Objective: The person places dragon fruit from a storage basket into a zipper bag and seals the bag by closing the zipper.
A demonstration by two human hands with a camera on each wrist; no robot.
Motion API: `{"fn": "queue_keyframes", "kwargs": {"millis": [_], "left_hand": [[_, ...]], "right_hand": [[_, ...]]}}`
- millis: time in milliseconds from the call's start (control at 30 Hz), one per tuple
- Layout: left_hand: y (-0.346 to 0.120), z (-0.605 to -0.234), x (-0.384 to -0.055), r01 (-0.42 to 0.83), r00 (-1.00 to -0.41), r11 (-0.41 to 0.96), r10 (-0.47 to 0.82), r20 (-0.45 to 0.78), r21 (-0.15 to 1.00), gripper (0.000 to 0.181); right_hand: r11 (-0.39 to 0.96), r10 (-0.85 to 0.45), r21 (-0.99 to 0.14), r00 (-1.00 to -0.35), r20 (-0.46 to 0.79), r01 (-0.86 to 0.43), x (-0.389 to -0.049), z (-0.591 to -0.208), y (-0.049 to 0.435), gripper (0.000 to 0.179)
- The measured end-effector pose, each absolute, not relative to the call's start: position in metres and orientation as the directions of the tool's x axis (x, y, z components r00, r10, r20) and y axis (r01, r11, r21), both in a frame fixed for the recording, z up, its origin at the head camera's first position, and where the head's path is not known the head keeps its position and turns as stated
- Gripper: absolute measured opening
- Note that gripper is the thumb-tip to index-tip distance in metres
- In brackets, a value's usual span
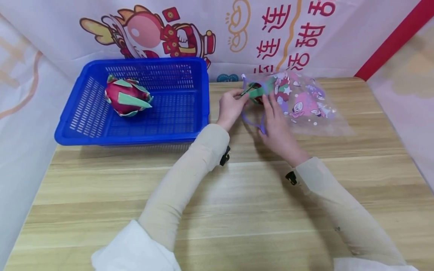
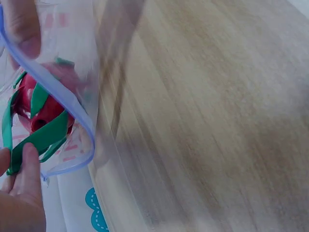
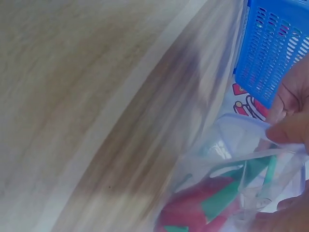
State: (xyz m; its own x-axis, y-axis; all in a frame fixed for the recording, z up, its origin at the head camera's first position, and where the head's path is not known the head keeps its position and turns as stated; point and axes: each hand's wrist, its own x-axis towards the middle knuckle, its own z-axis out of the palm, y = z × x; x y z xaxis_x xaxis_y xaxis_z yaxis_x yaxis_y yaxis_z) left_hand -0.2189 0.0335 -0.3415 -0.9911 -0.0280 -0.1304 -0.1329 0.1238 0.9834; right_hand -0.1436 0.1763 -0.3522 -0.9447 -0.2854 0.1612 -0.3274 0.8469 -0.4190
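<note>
My left hand point(image 1: 232, 107) pinches a green leaf of a red dragon fruit point(image 2: 58, 92) at the mouth of a clear, printed plastic bag point(image 1: 315, 101). Most of that fruit lies inside the bag, and its leaves point(image 2: 46, 133) show at the opening. My right hand point(image 1: 278, 124) lies over the same mouth with straight fingers on the plastic. Its thumb sits apart at the purple rim strip point(image 2: 67, 96). The right wrist view has the fruit's red body and leaves point(image 3: 222, 198) seen through the plastic.
A blue plastic basket point(image 1: 203, 105) stands on the left of the wooden table point(image 1: 234, 210), with another dragon fruit point(image 1: 127, 96) in it. A printed white cloth point(image 1: 230, 56) rises behind the table's back edge.
</note>
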Motion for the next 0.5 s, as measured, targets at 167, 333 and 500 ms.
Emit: {"fn": "queue_keyframes", "kwargs": {"millis": [167, 333, 500], "left_hand": [[0.0314, -0.3427, -0.2198, -0.103, -0.994, 0.221, -0.047, -0.095, 0.97, 0.03], [0.0296, -0.3432, -0.2218, -0.099, -0.991, 0.312, -0.118, -0.065, 0.945, 0.029], [0.0304, -0.3405, -0.2243, -0.076, -0.992, 0.422, -0.127, -0.024, 0.903, 0.028]], "right_hand": [[0.833, -0.27, -0.458, -0.951, 0.152, -0.31, -0.1446, -0.3523, 0.1754, 0.091], [0.816, -0.271, -0.489, -0.951, 0.151, -0.309, -0.144, -0.3523, 0.1754, 0.09], [0.803, -0.272, -0.5, -0.946, 0.179, -0.326, -0.1444, -0.3526, 0.176, 0.091]]}}
